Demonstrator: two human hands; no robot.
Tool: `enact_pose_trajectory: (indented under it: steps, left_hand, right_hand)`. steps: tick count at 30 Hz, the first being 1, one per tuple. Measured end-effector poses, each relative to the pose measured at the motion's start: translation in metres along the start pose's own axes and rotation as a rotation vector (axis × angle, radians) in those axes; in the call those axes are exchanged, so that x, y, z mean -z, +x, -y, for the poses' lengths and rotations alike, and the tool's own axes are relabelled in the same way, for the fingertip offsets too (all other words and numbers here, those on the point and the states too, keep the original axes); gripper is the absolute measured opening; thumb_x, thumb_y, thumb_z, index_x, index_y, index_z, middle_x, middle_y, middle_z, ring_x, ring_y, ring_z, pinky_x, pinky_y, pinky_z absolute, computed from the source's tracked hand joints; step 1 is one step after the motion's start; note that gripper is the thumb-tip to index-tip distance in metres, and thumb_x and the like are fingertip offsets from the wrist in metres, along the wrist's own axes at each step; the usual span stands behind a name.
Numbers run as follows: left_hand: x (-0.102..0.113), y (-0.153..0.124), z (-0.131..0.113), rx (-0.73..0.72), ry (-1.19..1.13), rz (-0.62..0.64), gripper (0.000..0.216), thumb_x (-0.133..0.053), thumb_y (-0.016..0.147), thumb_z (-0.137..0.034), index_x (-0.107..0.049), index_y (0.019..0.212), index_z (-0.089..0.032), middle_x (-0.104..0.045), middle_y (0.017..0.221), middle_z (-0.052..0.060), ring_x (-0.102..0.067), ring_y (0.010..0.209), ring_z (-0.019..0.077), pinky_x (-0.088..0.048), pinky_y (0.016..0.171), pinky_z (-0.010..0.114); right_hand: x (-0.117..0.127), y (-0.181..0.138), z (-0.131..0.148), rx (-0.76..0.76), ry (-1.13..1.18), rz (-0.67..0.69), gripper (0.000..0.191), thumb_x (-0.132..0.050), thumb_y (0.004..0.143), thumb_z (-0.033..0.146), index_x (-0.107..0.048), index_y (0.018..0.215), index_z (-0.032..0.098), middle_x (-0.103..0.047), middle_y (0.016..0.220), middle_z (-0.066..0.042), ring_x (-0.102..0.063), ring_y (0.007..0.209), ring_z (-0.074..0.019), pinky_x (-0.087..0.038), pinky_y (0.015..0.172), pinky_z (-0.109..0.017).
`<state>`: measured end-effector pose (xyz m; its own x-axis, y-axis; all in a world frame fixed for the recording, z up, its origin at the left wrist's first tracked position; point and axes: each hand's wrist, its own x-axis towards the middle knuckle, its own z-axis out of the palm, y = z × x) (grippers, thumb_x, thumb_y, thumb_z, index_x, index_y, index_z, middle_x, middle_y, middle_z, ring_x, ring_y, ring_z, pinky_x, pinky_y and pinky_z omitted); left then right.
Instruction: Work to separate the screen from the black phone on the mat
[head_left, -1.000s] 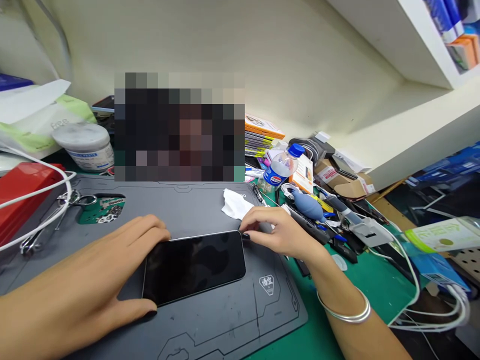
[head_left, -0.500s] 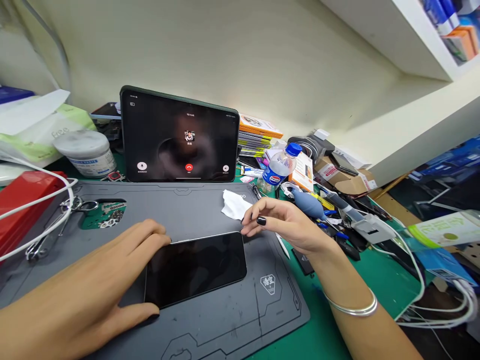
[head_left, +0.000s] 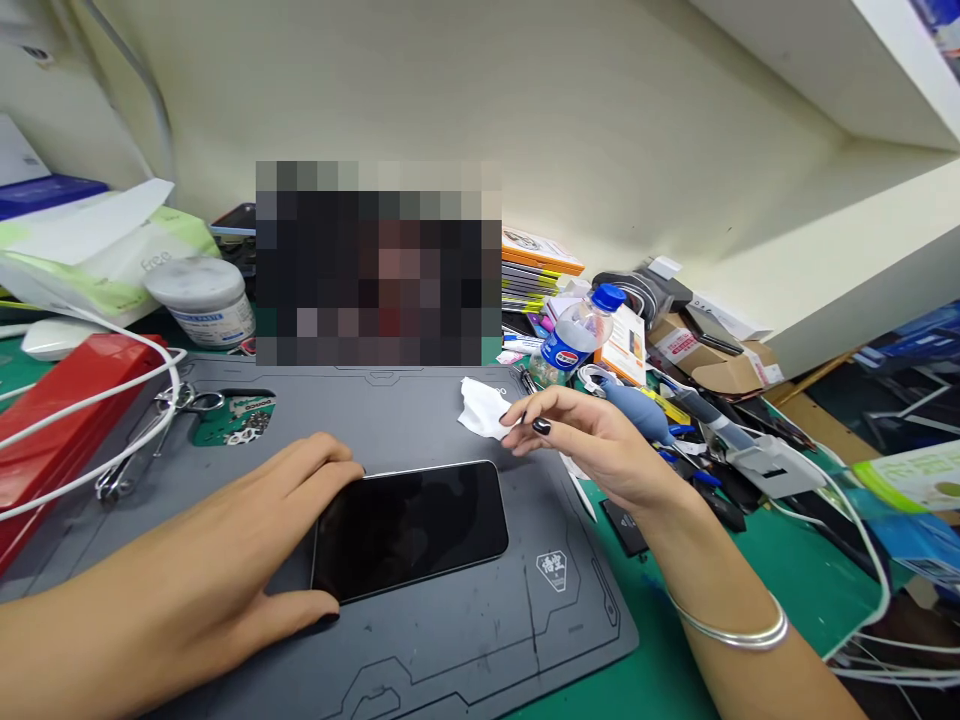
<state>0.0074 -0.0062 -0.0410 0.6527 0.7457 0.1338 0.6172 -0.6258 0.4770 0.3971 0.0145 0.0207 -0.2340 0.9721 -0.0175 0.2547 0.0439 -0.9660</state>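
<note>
A black phone (head_left: 409, 527) lies face up on a grey work mat (head_left: 450, 640). My left hand (head_left: 225, 545) grips the phone's left end, fingers along its top edge and thumb at its lower corner. My right hand (head_left: 592, 445) hovers just above the mat to the right of the phone, thumb and fingers pinched together; anything between them is too small to see. A crumpled white wipe (head_left: 484, 408) lies on the mat right beside its fingertips.
A tablet (head_left: 375, 270) stands upright behind the mat. A white jar (head_left: 202, 300), a red box (head_left: 60, 410), white cables (head_left: 97, 400) and tweezers (head_left: 142, 445) sit at the left. At the right are a water bottle (head_left: 574, 330), a blue air blower (head_left: 637, 410), tools and boxes.
My right hand has lifted off the phone's top right corner and risen toward the white wipe. My left hand has stayed on the phone.
</note>
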Motion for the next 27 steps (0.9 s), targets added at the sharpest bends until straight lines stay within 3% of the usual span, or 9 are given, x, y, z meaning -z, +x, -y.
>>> enact_pose_trajectory:
  steps: [3, 6, 9, 12, 15, 21, 27]
  left_hand:
    - [0.000, -0.001, -0.001, 0.000, -0.004, -0.006, 0.058, -0.069, 0.103, -0.030, -0.052, 0.156, -0.044, -0.066, 0.151, -0.001, -0.079, 0.130, 0.0227, -0.064, 0.106, 0.036]
    - [0.001, 0.000, -0.002, -0.009, -0.008, -0.008, 0.062, -0.072, 0.101, -0.026, -0.052, 0.157, -0.041, -0.067, 0.153, 0.001, -0.079, 0.133, 0.0227, -0.064, 0.108, 0.035]
    - [0.002, 0.002, -0.004, -0.004, -0.027, -0.012, 0.064, -0.079, 0.097, -0.025, -0.055, 0.154, -0.042, -0.069, 0.150, -0.001, -0.080, 0.128, 0.0219, -0.065, 0.104, 0.033]
    - [0.001, 0.002, -0.004, 0.012, -0.036, -0.006, 0.066, -0.085, 0.093, -0.026, -0.059, 0.152, -0.041, -0.071, 0.148, -0.002, -0.081, 0.127, 0.0227, -0.066, 0.103, 0.033]
    - [-0.002, 0.001, -0.002, 0.040, -0.023, 0.011, 0.070, -0.087, 0.091, -0.026, -0.060, 0.154, -0.038, -0.072, 0.155, 0.001, -0.082, 0.132, 0.0259, -0.068, 0.100, 0.032]
    - [-0.003, 0.003, 0.005, -0.010, -0.096, 0.012, 0.062, -0.088, 0.091, -0.033, -0.067, 0.149, -0.038, -0.076, 0.146, 0.003, -0.083, 0.122, 0.0278, -0.069, 0.099, 0.036]
    - [-0.002, 0.004, 0.003, 0.034, -0.103, 0.019, 0.061, -0.089, 0.091, -0.033, -0.066, 0.147, -0.039, -0.074, 0.149, 0.002, -0.082, 0.123, 0.0276, -0.069, 0.098, 0.037]
  right_hand:
    - [-0.001, 0.003, -0.007, 0.087, -0.129, -0.131, 0.016, -0.094, 0.094, 0.033, -0.080, 0.092, 0.026, -0.079, 0.097, -0.004, -0.070, 0.083, -0.0193, -0.065, 0.082, -0.037]
    - [-0.006, 0.004, -0.009, 0.131, -0.202, -0.135, 0.014, -0.096, 0.085, 0.021, -0.084, 0.086, 0.028, -0.078, 0.091, -0.002, -0.065, 0.083, -0.0200, -0.061, 0.081, -0.037]
    - [-0.011, 0.001, -0.005, 0.114, -0.166, -0.069, 0.013, -0.097, 0.088, 0.031, -0.085, 0.089, 0.027, -0.082, 0.094, -0.004, -0.071, 0.081, -0.0203, -0.064, 0.078, -0.037]
    - [-0.013, -0.003, 0.002, 0.066, -0.070, -0.033, 0.033, -0.091, 0.100, 0.055, -0.079, 0.092, 0.025, -0.084, 0.099, -0.007, -0.078, 0.079, -0.0206, -0.069, 0.075, -0.038]
    - [-0.013, -0.005, 0.007, 0.007, -0.001, -0.014, 0.047, -0.091, 0.100, 0.068, -0.076, 0.091, 0.024, -0.085, 0.097, -0.007, -0.082, 0.078, -0.0206, -0.072, 0.075, -0.037]
    - [-0.014, -0.006, 0.010, -0.105, 0.049, 0.018, 0.048, -0.098, 0.096, 0.067, -0.081, 0.091, 0.022, -0.087, 0.099, -0.009, -0.089, 0.088, -0.0229, -0.074, 0.079, -0.033]
    - [-0.015, -0.006, 0.012, -0.151, 0.051, 0.008, 0.043, -0.100, 0.094, 0.062, -0.084, 0.090, 0.022, -0.087, 0.100, -0.009, -0.089, 0.091, -0.0234, -0.074, 0.081, -0.033]
